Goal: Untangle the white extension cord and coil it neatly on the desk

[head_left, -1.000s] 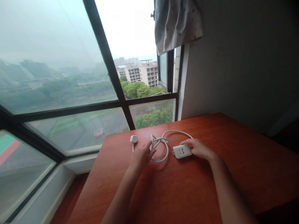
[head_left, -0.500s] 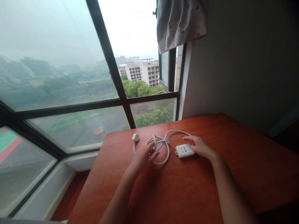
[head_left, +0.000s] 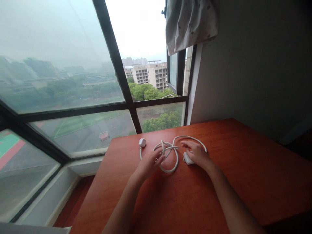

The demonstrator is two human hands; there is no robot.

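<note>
A white power cord (head_left: 175, 160) lies in loose, crossing loops on the table. My left hand (head_left: 149, 164) is at the near left side of the loops, its thumb and fingers closed round a strand. The cord's white plug (head_left: 142, 142) rests beyond that hand, to the left. At the other end is a white extension socket (head_left: 188, 159), lying flat and mostly covered by my right hand (head_left: 197, 155). That hand hovers over the socket with thumb and fingers apart, fingertips pointing left to the cord's crossing strands. Nothing shows between its fingers.
The reddish-brown wooden table (head_left: 185, 198) reaches to the window and the wall. Dark window frames (head_left: 80, 114) run along its far and left sides. A pale curtain (head_left: 191, 26) hangs above the far edge. A grey wall (head_left: 243, 71) stands at the right.
My right hand has moved left from the socket's right edge and now covers most of it. My left hand stays at the coil, its thumb closer to the fingers.
</note>
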